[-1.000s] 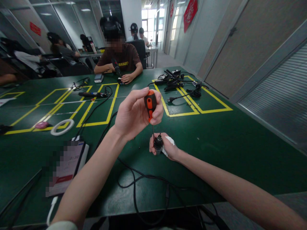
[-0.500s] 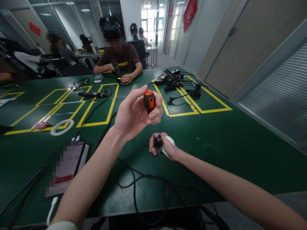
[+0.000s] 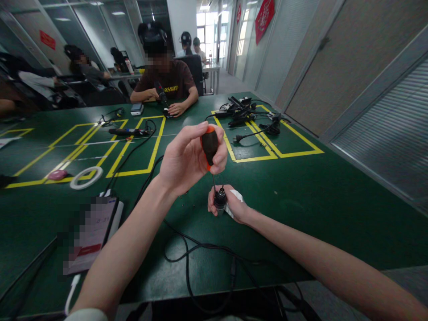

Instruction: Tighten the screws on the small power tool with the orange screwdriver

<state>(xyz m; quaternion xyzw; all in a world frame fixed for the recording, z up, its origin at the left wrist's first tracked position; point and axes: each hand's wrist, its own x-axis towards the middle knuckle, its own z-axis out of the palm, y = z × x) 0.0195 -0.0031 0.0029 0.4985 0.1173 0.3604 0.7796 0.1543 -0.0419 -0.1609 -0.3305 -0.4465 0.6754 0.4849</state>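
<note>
My left hand [image 3: 187, 154] is closed round the black and orange handle of a screwdriver [image 3: 209, 147], with the thumb near its top. The screwdriver points down, its thin shaft reaching the side of a black cylindrical part [image 3: 220, 199] with a narrow tip on top. Whether the blade sits in a screw there I cannot tell. My right hand [image 3: 238, 207] grips this part upright, low over the table. Something white, like tissue or cloth, [image 3: 236, 195] lies against that hand. Small dark bits [image 3: 187, 205] are scattered on the table to its left.
A phone [image 3: 93, 232] lies at the left beside a roll of white tape [image 3: 86, 178]. Black cable [image 3: 200, 246] loops in front of me. Tangled cords and tools [image 3: 240, 111] lie at the back right. Across the table, a person [image 3: 163, 84] works with a handheld tool.
The screwdriver handle has turned in my left hand, so its orange slotted patch no longer faces me. My right hand and the black part have stayed in place.
</note>
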